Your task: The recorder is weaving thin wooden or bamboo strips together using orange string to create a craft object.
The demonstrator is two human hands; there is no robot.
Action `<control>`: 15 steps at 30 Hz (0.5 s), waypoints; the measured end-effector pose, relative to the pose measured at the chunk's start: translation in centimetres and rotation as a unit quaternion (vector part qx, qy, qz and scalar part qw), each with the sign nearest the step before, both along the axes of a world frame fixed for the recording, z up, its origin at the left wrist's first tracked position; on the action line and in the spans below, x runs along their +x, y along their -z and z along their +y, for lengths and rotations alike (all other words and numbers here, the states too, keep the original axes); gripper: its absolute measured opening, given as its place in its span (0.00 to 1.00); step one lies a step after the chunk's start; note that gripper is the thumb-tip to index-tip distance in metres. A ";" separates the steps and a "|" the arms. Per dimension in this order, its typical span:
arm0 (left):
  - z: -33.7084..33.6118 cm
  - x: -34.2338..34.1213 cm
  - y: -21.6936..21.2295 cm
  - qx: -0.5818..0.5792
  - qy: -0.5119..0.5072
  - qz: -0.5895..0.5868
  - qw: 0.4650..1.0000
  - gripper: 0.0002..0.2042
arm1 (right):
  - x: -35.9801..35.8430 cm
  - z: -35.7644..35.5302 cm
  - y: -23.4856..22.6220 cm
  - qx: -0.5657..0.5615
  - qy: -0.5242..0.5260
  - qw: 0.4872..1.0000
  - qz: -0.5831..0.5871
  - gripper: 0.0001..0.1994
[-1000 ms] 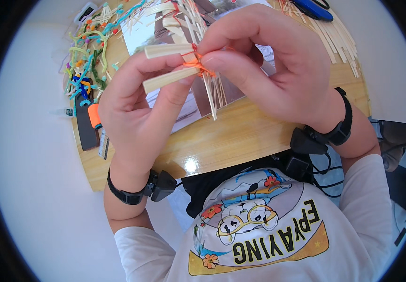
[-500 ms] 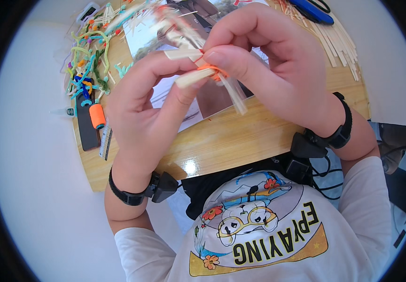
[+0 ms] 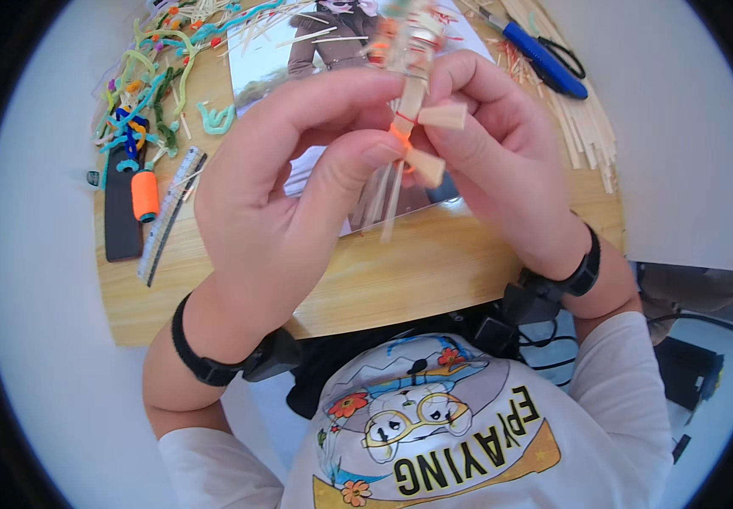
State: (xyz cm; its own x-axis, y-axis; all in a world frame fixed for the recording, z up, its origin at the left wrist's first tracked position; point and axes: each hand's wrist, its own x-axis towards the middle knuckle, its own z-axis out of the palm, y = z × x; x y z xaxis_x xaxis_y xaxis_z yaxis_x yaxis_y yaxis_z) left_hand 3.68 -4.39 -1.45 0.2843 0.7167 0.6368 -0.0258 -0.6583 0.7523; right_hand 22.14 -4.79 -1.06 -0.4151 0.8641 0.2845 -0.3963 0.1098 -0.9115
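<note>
The left hand [image 3: 269, 195] pinches a thread-bound wood-strip piece [image 3: 406, 127] between thumb and forefinger; the right hand [image 3: 506, 161] has thumb and curled fingers against its other side. The piece is held above the table [image 3: 349, 293], its far end blurred. Beyond, at left, lie a ruler [image 3: 165, 222], an orange thread spool [image 3: 144, 195] and a small dark-capped bottle [image 3: 93, 178], contents indistinct. Farther off, pipe cleaners [image 3: 163, 102] heap loosely.

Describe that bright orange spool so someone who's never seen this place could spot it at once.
Start on the wooden table, to the left of the person's left hand. There, beside a ruler, sits the orange spool. Unlike the long, flat ruler and dark bar next to it, it is a stubby, bright orange cylinder.
</note>
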 end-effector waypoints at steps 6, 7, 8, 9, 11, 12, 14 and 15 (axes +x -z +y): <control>-0.3 -0.5 -0.9 0.087 -0.032 0.068 0.993 0.10 | -0.5 -0.8 -0.7 -0.072 0.000 0.997 -0.002 0.06; -0.6 -0.4 -0.9 0.088 -0.039 0.057 0.994 0.10 | -0.5 -0.9 -0.7 -0.071 -0.004 0.997 -0.014 0.06; -0.6 -0.4 -0.9 0.080 -0.037 0.057 0.994 0.10 | -0.6 -0.8 -0.5 -0.078 -0.006 0.997 0.005 0.06; -0.6 -0.3 -0.8 0.073 -0.034 0.057 0.995 0.11 | -0.6 -0.8 -0.3 -0.085 -0.007 0.996 0.024 0.07; -0.4 -0.1 -0.5 0.116 -0.060 0.062 0.989 0.11 | -0.2 -0.7 -0.3 -0.105 -0.043 0.993 0.037 0.08; -0.4 0.0 -0.4 0.159 -0.082 0.078 0.981 0.12 | -0.2 -0.8 -0.5 -0.146 -0.042 0.987 0.047 0.08; -0.4 0.2 -0.2 0.160 -0.088 0.064 0.981 0.13 | -0.2 -0.8 -0.7 -0.187 -0.039 0.980 0.049 0.09; -0.4 0.2 -0.1 0.163 -0.091 0.058 0.981 0.13 | -0.4 -0.7 -0.5 -0.174 -0.056 0.980 0.074 0.09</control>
